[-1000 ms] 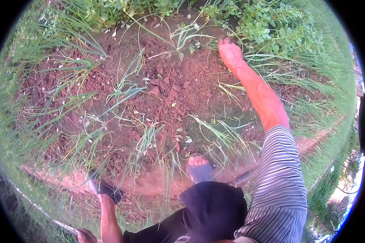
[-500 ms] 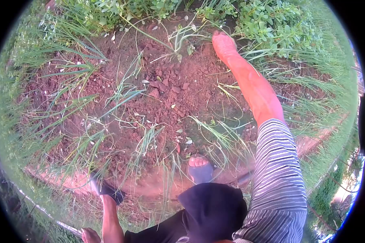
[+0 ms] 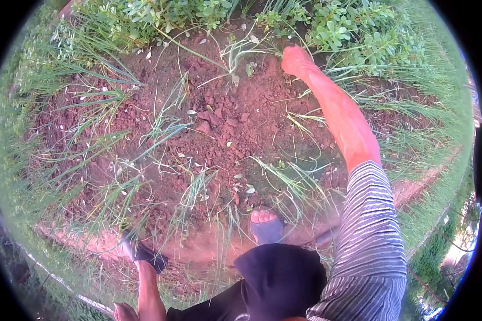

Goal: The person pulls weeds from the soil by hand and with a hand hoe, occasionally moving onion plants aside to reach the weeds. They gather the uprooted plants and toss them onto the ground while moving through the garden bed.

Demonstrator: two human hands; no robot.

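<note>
My right hand reaches far forward, low over the soil at the edge of a patch of leafy green weeds. Its fingers are curled closed, and what they grip, if anything, is hidden under the hand. Just left of it, a pale-stemmed onion-like plant leans in the reddish soil. Thin green stems pass close to the fist on both sides. My left hand shows only in part at the bottom left edge, beside my lower leg; its fingers are not clear.
Several clumps of thin green onion-like leaves lie about the bed, many flopped over. My sandalled right foot and left foot stand at the bed's near edge. Small clods and fallen leaves dot the soil.
My right hand has drawn slightly back toward me, and its fingers look more tightly curled. The left hand has shifted a little to the right and lower at the frame edge.
</note>
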